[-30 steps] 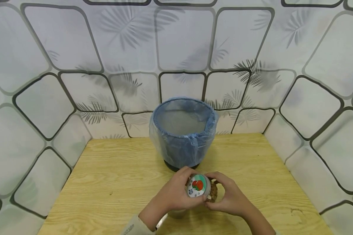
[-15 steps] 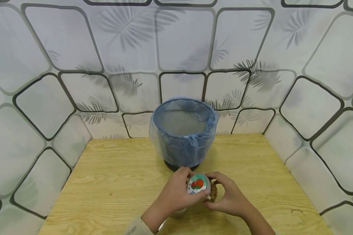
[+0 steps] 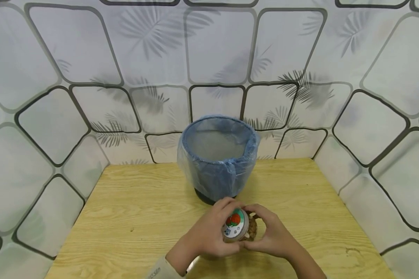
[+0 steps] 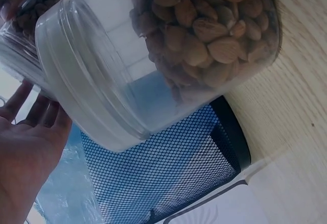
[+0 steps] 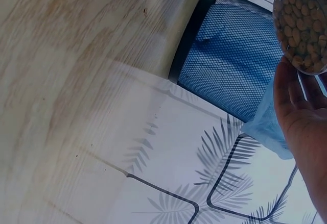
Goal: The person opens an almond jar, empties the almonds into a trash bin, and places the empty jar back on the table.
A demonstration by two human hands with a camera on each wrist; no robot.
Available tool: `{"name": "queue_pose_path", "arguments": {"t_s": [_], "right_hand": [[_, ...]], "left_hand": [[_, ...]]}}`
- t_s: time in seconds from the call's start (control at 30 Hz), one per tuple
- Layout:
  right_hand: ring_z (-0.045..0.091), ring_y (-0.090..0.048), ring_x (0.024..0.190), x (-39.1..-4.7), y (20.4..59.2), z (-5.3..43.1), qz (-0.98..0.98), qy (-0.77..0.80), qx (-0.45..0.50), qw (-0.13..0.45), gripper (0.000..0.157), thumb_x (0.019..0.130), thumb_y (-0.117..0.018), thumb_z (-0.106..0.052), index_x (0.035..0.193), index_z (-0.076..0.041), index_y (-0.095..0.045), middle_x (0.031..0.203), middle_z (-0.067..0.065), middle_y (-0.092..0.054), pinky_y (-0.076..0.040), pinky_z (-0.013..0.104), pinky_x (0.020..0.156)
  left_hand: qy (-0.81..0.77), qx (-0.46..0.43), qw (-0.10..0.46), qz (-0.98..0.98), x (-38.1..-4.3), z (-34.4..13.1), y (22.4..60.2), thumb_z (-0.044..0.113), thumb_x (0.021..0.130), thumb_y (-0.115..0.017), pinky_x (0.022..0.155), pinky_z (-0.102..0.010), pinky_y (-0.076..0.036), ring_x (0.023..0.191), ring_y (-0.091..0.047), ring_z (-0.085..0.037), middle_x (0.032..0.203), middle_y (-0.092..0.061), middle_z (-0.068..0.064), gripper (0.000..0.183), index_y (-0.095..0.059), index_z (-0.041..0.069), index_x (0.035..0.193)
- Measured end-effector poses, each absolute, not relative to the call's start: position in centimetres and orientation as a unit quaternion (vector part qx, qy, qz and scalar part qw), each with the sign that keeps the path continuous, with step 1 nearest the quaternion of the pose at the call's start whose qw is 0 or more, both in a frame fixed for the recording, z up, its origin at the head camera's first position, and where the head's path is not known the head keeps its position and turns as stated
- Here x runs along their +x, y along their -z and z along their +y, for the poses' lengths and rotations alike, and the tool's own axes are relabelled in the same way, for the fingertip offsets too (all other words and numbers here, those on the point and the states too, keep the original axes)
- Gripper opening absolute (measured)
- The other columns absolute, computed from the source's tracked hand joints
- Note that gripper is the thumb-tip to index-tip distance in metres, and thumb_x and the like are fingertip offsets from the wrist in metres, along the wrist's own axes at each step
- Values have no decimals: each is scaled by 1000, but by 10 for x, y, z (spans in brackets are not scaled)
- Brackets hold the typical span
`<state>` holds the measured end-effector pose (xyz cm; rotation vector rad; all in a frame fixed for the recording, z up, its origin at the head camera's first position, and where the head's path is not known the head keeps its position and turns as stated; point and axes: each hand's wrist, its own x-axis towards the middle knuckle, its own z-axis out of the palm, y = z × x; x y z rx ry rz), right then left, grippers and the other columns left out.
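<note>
In the head view a small clear jar (image 3: 252, 228) of brown nuts lies tilted between both hands. Its round lid (image 3: 234, 224) carries a red tomato picture on green and white. My left hand (image 3: 209, 228) grips round the lid with thumb and fingers. The right hand (image 3: 272, 236) holds the jar's body from the other side; in the right wrist view almond-like nuts show through the jar (image 5: 301, 27). Close in the left wrist view, below the held jar, is a larger clear jar (image 4: 204, 35) of almonds with a whitish lid (image 4: 76, 76); my left hand mostly hides it from the head camera.
A mesh bin (image 3: 218, 178) lined with a blue plastic bag stands just beyond the hands. Light wooden table (image 3: 132, 217) lies beneath. Patterned white panels (image 3: 216, 58) close off the back and both sides.
The left hand's fingers and thumb have shifted round the lid, its thumb now lower. The lid's printed picture has turned a little back and forth. My right hand stays nearly in place.
</note>
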<state>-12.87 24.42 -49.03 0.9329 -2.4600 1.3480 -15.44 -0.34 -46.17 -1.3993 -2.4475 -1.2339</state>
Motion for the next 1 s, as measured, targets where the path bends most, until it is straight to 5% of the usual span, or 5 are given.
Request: {"name": "queue_pose_path", "arguments": {"t_s": [0.53,1.0], "right_hand": [[12,-66,120,-128,490,244,-828,-458,311,88,73,79,-97,-26,142,-23,-60,133,-4,-67,-62,33,85],[12,-67,117,-129,487,242,-838,-440,311,88,74,80,-96,-28,143,-25,-58,134,-7,-66,-61,34,93]], "left_hand": [[424,-426,31,-798,-156,-6,462,33,85,-84,93,-22,-57,112,-57,-5,130,-56,9,69,-57,22,148],[444,-382,27,-810,-154,-8,460,47,85,-85,86,-21,-58,101,-59,-2,122,-56,11,64,-63,21,139]]}}
